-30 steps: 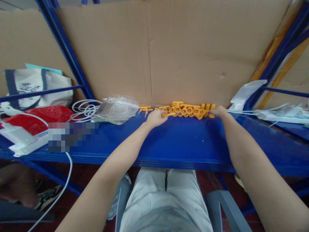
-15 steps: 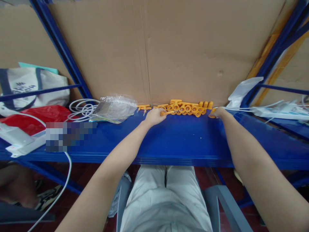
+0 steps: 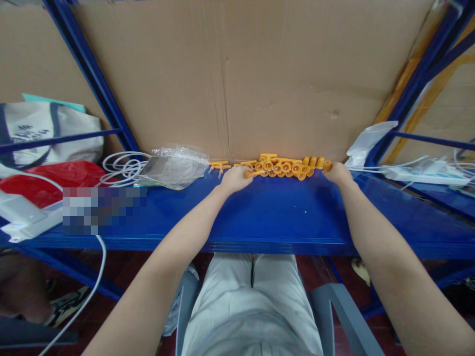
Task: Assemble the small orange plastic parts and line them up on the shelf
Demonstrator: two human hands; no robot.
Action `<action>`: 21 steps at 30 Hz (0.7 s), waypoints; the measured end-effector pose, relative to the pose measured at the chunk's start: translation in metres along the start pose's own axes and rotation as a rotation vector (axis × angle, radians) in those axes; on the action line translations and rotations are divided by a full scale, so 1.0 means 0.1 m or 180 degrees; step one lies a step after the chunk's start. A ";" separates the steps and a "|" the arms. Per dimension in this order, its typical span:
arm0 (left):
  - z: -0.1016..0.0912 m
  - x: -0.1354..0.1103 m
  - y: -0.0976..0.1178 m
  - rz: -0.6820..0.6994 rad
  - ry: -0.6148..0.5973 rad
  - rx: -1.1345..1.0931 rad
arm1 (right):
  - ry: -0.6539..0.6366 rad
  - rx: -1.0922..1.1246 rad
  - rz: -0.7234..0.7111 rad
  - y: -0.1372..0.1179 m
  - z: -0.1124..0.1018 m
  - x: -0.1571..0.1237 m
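Note:
My left hand is closed on an orange-handled corkscrew, whose twisted metal screw points right. My right hand pinches an orange plastic cap at the right end of the row. Between the hands lies a pile of orange corkscrew parts, with round open ends facing me and T-shaped handles on top. A few upright orange caps stand beside it. Left of my left hand rest two loose corkscrews with metal spirals.
The blue table meets a cardboard wall at the back. Clear plastic bags, coiled white cable and a red bag lie on the left. A white power strip is at the right.
My right hand has lifted slightly and turned, with the orange cap tilting up toward the upright caps. My left hand keeps the corkscrew in nearly the same place. The view has shifted slightly.

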State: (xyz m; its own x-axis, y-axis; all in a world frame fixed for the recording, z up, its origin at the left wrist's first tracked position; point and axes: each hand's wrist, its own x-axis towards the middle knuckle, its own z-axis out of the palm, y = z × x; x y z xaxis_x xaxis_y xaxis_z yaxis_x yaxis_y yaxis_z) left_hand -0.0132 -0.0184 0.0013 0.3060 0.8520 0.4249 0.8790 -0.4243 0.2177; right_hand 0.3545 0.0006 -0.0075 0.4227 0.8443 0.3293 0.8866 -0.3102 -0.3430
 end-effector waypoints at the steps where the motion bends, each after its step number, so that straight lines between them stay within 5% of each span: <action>1: 0.00 0.00 0.00 -0.0014 0.0008 -0.0008 | 0.0110 0.0066 -0.0057 -0.03 -0.03 -0.01; 9: -0.02 -0.01 0.01 -0.0077 0.0021 0.0044 | 0.0723 0.0626 -0.0955 -0.41 -0.10 -0.10; 15: -0.01 0.00 -0.01 -0.0068 0.0045 0.0046 | 0.0380 0.0792 -0.2432 -0.70 -0.03 -0.26; 21: 0.00 0.00 -0.02 -0.0102 0.0056 0.0081 | -0.0006 0.0820 -0.2948 -0.89 0.06 -0.42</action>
State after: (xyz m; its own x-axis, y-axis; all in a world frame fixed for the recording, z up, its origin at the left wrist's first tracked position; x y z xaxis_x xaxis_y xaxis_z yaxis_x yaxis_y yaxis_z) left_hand -0.0146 -0.0179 0.0011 0.2712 0.8594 0.4335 0.8973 -0.3887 0.2091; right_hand 0.2570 -0.0049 0.0036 -0.4252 0.7068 0.5654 0.8000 0.5856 -0.1303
